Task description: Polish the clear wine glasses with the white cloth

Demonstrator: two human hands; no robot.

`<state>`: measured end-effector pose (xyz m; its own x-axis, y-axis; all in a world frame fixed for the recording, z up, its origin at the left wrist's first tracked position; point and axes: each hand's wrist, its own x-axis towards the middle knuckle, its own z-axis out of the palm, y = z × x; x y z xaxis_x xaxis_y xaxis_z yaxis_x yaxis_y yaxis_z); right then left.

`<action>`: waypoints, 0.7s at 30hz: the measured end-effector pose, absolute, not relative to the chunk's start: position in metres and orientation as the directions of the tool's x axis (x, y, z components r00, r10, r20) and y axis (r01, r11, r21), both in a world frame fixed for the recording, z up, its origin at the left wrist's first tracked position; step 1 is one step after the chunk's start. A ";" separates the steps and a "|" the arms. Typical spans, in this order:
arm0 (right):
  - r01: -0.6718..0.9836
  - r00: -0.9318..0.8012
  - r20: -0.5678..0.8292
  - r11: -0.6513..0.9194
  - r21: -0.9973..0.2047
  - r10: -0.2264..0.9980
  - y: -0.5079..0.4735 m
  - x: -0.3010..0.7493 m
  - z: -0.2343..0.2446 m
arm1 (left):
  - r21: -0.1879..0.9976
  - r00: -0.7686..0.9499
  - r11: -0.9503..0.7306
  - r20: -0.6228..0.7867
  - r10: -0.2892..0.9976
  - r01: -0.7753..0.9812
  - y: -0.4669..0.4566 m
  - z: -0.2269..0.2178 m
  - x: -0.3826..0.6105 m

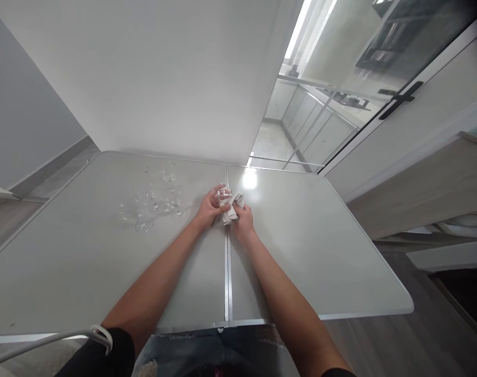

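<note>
Over the table's middle seam, my left hand [209,210] is closed around a clear wine glass [221,193], its bowl tipped away from me. My right hand [243,217] grips a crumpled white cloth [233,208] and presses it against the near end of that glass. The cloth and fingers hide the glass's stem and foot. To the left of my left hand, several clear stemmed glasses [144,225] stand grouped on the table; their thin outlines are faint against the pale top.
The pale table [301,251] has a metal seam [227,262] down its middle and a metal-trimmed edge. A white wall [175,94] rises at its far side. A glass-paned door with a black handle [401,99] is at the right. A grey cable [45,343] crosses the lower left.
</note>
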<state>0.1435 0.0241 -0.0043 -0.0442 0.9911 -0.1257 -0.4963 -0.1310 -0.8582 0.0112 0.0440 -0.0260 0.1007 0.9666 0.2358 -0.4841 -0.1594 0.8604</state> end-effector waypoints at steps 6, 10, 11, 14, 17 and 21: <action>-0.509 0.314 -0.135 0.046 -0.859 0.940 0.029 0.148 -0.007 | 0.875 0.005 -0.207 0.232 0.973 -0.439 0.042 -0.022 0.010; -0.341 0.460 -0.033 0.142 -0.929 0.888 0.028 0.152 -0.010 | 0.851 -0.079 -0.259 0.252 0.965 -0.456 0.038 -0.012 0.009; -0.330 0.385 -0.020 0.118 -0.937 0.923 0.027 0.150 -0.011 | 0.848 -0.107 -0.277 0.257 0.960 -0.452 0.037 -0.011 0.010; -0.363 0.151 0.002 0.057 -0.930 0.989 0.025 0.142 -0.013 | 0.853 -0.189 -0.333 0.279 0.942 -0.402 0.036 -0.011 0.010; -0.418 0.098 0.004 0.045 -0.907 0.995 0.025 0.135 -0.013 | 0.892 -0.168 -0.327 0.288 0.943 -0.312 0.037 -0.017 0.012; -0.485 0.141 -0.051 0.024 -0.874 0.989 0.028 0.139 -0.013 | 0.932 -0.087 -0.258 0.244 0.966 -0.255 0.038 -0.021 0.013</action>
